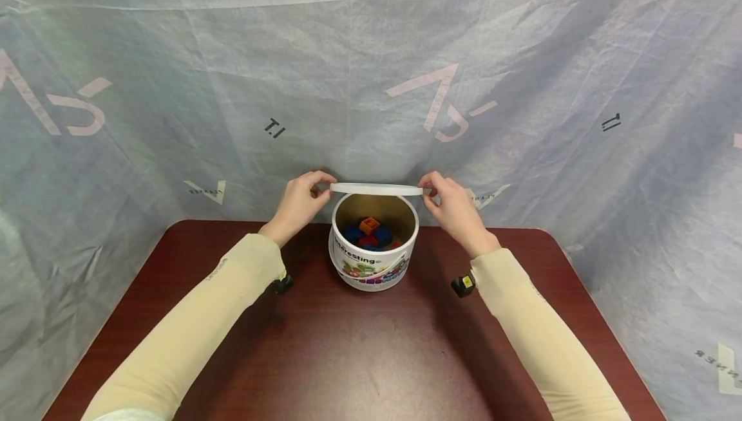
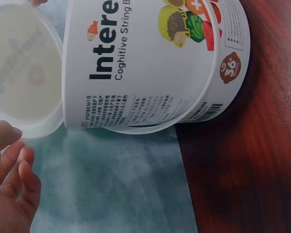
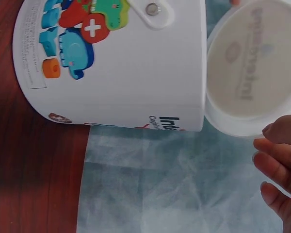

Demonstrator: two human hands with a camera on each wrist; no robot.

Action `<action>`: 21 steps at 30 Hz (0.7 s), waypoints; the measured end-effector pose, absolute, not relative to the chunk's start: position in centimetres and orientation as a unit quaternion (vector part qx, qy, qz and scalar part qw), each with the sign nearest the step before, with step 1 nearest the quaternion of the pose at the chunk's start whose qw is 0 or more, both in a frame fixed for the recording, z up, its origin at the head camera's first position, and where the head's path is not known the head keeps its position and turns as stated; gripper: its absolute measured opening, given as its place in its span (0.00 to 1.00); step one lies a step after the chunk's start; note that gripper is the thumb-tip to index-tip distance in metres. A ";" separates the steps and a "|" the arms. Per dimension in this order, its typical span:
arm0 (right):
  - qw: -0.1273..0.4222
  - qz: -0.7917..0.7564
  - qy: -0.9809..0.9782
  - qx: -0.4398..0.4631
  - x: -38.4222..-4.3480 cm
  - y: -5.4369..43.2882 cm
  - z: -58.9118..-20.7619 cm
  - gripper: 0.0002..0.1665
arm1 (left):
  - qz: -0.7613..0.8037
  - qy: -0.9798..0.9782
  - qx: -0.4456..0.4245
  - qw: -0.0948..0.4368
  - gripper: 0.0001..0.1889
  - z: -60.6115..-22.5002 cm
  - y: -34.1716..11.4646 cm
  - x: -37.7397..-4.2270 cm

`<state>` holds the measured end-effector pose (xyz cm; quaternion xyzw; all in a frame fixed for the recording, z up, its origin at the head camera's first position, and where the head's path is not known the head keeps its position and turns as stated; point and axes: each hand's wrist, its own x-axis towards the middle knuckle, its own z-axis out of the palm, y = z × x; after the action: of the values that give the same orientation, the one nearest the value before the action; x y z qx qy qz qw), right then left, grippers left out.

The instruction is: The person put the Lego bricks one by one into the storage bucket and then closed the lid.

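Note:
A white round lid is held tilted over the back rim of a white bucket. My left hand pinches the lid's left edge between thumb and fingers. On the opposite edge, my right hand grips it the same way. Inside the bucket lie several coloured pieces, among them an orange block on top of blue and red ones. In both wrist views the lid's underside shows faint printing through it. The bucket's wall bears printed letters and toy pictures, and its white handle hangs down.
The bucket stands near the back edge of a dark red wooden table. Behind and beside the table hangs a grey cloth curtain with printed marks. Small black devices are strapped at both wrists.

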<state>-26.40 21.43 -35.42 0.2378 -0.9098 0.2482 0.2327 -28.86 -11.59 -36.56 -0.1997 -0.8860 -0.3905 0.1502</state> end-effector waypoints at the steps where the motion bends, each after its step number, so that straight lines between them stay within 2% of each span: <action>1: 0.229 0.245 -0.911 0.240 -26.3 21.4 -35.5 0.13 | -0.389 -0.887 -0.201 0.150 0.11 -36.7 -11.6 -28.8; 11: 0.205 0.207 -0.923 0.251 -26.0 21.6 -36.5 0.19 | -0.339 -0.901 -0.223 0.154 0.12 -37.8 -12.1 -28.4; 17: 0.223 0.186 -0.913 0.286 -25.9 21.8 -37.6 0.19 | -0.317 -0.900 -0.245 0.172 0.13 -38.6 -12.2 -27.9; 21: 0.251 0.161 -0.897 0.326 -25.9 22.0 -38.5 0.19 | -0.282 -0.898 -0.270 0.202 0.13 -39.3 -12.2 -27.5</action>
<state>-25.87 21.99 -38.47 0.3257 -0.8974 0.1605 0.2508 -27.55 -12.25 -39.33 -0.2700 -0.8979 -0.2825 0.2024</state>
